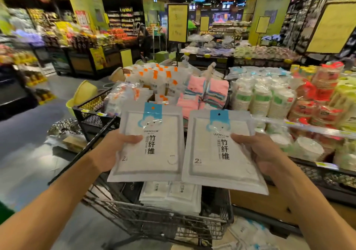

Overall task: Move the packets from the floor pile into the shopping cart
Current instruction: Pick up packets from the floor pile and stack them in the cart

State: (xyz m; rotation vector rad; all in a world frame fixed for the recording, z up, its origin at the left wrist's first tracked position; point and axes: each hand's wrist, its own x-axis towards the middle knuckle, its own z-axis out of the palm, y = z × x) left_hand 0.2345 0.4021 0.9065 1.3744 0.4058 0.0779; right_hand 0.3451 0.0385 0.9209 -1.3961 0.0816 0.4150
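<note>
Two flat packets being held over the shopping cart, one in each hand.

From the head camera: the left hand [113, 149] is gripping a packet [148, 145] by its left edge, thumb curled over the front and fingers hidden behind, while the right hand [264, 153] is pinching a second packet [221, 153] the same way by its right edge. Both are hanging above the shopping cart [154, 209], where more packets [171, 195] are already lying along its back wall; the floor pile [248, 234] is showing at the cart's lower right corner. The packets are looking light, thin and floppy, with a slick plastic skin (likely slippery), so an edge pinch with the thumb well onto the face seems the safest hold, and they should be tolerating a short drop.
</note>
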